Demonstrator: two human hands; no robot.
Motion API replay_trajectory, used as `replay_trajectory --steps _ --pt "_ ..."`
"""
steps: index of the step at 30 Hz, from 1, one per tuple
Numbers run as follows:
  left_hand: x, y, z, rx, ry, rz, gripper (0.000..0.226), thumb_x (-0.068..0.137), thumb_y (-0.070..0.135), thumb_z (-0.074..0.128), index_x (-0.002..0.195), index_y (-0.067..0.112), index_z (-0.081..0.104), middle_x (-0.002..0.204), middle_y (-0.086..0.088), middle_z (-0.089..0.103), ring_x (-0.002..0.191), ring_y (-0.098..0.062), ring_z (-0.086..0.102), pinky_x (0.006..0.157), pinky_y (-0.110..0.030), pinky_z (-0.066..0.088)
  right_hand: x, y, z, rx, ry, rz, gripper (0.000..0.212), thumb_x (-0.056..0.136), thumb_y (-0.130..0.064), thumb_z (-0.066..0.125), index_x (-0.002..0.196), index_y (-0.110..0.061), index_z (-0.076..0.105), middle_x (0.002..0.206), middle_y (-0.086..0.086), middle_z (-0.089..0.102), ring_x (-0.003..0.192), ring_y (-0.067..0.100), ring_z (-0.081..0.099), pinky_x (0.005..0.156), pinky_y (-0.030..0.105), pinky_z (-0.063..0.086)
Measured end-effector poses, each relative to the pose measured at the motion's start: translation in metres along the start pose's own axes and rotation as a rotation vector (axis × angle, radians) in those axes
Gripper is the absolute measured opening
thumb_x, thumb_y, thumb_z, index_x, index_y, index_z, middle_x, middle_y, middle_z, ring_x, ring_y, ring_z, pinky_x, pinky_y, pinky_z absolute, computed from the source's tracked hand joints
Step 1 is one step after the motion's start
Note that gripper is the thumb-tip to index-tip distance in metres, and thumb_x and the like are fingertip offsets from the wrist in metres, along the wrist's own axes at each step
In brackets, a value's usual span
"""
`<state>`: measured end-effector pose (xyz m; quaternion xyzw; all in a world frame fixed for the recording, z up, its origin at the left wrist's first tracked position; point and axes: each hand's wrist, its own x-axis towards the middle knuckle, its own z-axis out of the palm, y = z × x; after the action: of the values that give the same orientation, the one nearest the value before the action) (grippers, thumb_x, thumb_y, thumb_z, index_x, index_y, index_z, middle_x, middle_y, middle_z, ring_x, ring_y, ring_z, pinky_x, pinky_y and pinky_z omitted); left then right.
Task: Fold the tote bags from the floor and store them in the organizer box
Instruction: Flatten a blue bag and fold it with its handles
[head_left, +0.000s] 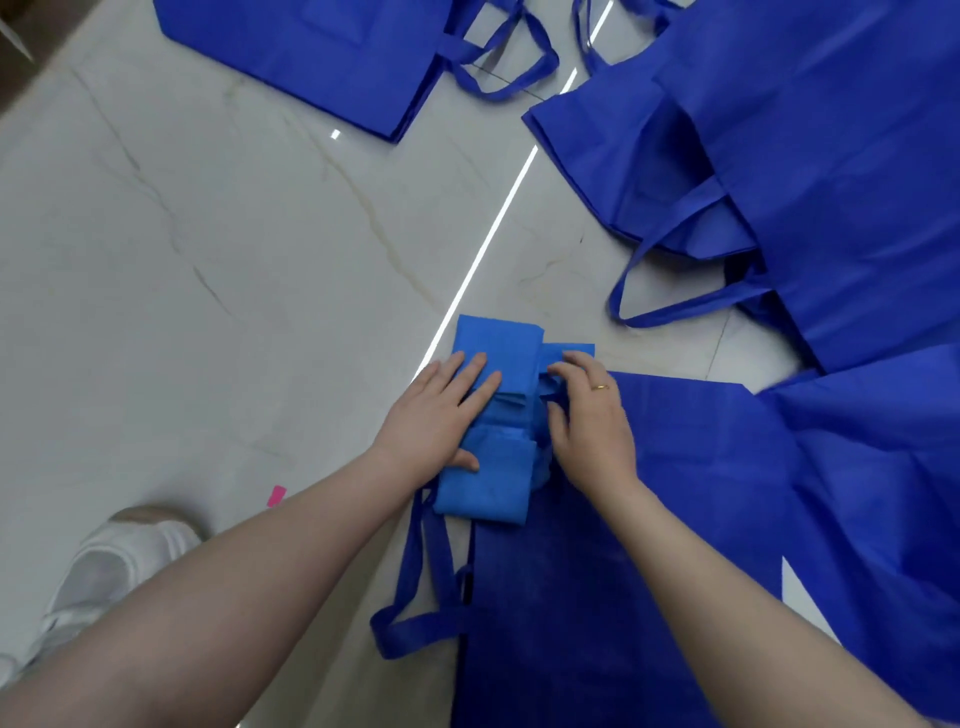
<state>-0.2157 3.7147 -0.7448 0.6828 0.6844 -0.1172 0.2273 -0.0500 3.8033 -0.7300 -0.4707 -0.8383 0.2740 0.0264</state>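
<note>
A blue tote bag (493, 467), folded into a small thick packet, lies on the floor in the middle of the view. My left hand (441, 415) presses flat on its left side with straight fingers. My right hand (592, 415), wearing a ring, curls its fingers round the bunched fabric and handle at the packet's right edge. Under the packet lies an unfolded blue tote bag (623, 571), its handles (415, 597) trailing to the left. No organizer box is in view.
More blue tote bags lie flat at the top (322, 57) and in a pile on the right (831, 182). The pale marble floor (208, 260) stretches to the left. A white shoe (114, 566) and a pink scrap (276, 495) are at lower left.
</note>
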Motion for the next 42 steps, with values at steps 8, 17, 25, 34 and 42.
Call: replay_trajectory --steps 8,17,25,34,42 --pt "0.007 0.013 -0.009 -0.151 -0.055 -0.064 0.107 0.078 0.039 0.072 0.148 0.035 -0.01 0.157 -0.004 -0.011 0.145 -0.025 -0.009 0.112 -0.032 0.023 0.007 -0.005 0.005 0.211 -0.348 0.408 0.016 0.083 -0.013 0.063 0.072 -0.011 0.051 0.07 0.002 0.052 0.072 0.019 0.05 0.061 0.028 0.038" --pt "0.004 0.015 -0.009 -0.198 -0.113 -0.111 0.106 0.082 0.033 0.069 0.146 0.038 -0.015 0.155 0.0 -0.024 0.143 -0.023 -0.019 0.107 -0.037 0.036 -0.028 0.012 -0.013 1.765 0.042 0.773 0.013 0.069 0.0 0.047 0.068 -0.013 0.045 0.053 -0.001 0.045 0.05 0.014 0.043 0.064 0.026 0.043" --pt "0.004 0.018 -0.013 -0.161 -0.117 -0.146 0.104 0.082 0.034 0.069 0.147 0.037 -0.011 0.156 -0.002 -0.02 0.144 -0.023 -0.014 0.112 -0.033 0.024 -0.044 0.032 -0.062 1.712 0.015 0.707 0.015 0.085 -0.017 0.054 0.071 -0.017 0.049 0.048 -0.006 0.036 0.034 0.007 0.025 0.055 0.02 0.045" --pt "0.005 0.023 -0.017 -0.136 -0.133 -0.123 0.103 0.082 0.031 0.07 0.147 0.039 -0.01 0.156 0.003 -0.02 0.144 -0.021 -0.014 0.108 -0.035 0.034 -0.042 0.037 -0.035 0.301 0.329 0.7 0.036 0.09 -0.009 0.057 0.126 -0.013 0.049 0.133 0.007 0.044 0.117 0.027 0.043 0.094 0.036 0.041" --pt "0.006 0.021 -0.015 -0.127 -0.122 -0.093 0.104 0.082 0.031 0.069 0.147 0.037 -0.012 0.156 0.001 -0.02 0.144 -0.024 -0.012 0.108 -0.035 0.032 0.007 0.012 -0.021 -0.423 -0.126 -0.047 0.057 0.092 -0.004 0.044 0.145 -0.015 0.027 0.149 0.006 0.034 0.138 0.028 0.024 0.113 0.035 0.015"
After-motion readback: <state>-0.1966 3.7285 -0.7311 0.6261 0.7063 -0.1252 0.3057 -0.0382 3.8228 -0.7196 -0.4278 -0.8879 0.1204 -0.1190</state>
